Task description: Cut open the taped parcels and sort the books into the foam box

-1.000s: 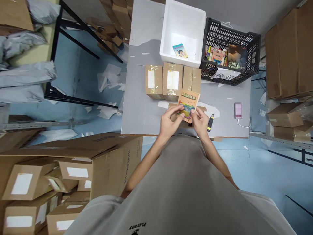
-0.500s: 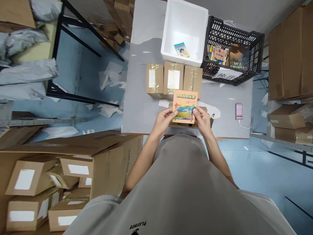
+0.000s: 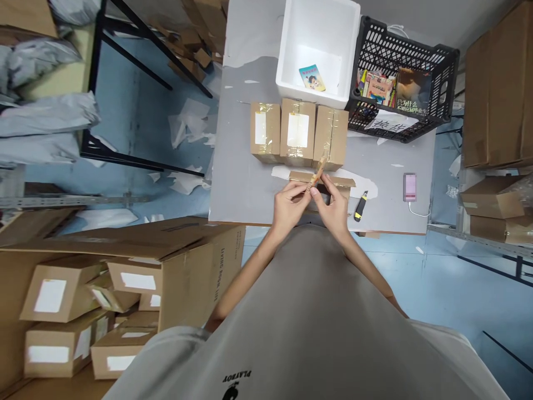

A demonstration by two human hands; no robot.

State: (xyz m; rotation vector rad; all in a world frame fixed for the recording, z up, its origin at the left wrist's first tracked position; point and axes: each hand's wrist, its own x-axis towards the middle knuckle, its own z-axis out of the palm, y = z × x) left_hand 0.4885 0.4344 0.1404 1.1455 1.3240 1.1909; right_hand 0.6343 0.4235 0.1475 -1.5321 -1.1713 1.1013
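1. Far left, crinkled grey plastic bags point(image 3: 45, 119) lie piled on a shelf with black metal legs point(image 3: 137, 161).
2. Near left, a big cardboard carton point(image 3: 200, 278) holds taped boxes point(image 3: 52, 294) with white labels.
3. On the grey table point(image 3: 239, 189), three upright-sided cardboard boxes point(image 3: 297, 130) stand in a row, shiny tape down their fronts, just beyond the hands.
4. The left hand point(image 3: 290, 206) has its fingers and thumb closed on the near end of a thin paper book point(image 3: 320, 168), held edge-on and slanting above a cardboard box point(image 3: 298, 176) that the hands partly hide.
5. Behind the row, a smooth white foam bin point(image 3: 285, 61) holds a blue booklet point(image 3: 312, 78).
6. The right hand point(image 3: 333, 203) pinches the same book between thumb and fingers.
7. Right of it lies a black-and-yellow cutter point(image 3: 361, 206).
8. Far right, a slotted black plastic crate point(image 3: 447, 83) holds books point(image 3: 413, 89); nearer lies a corded phone point(image 3: 410, 187).
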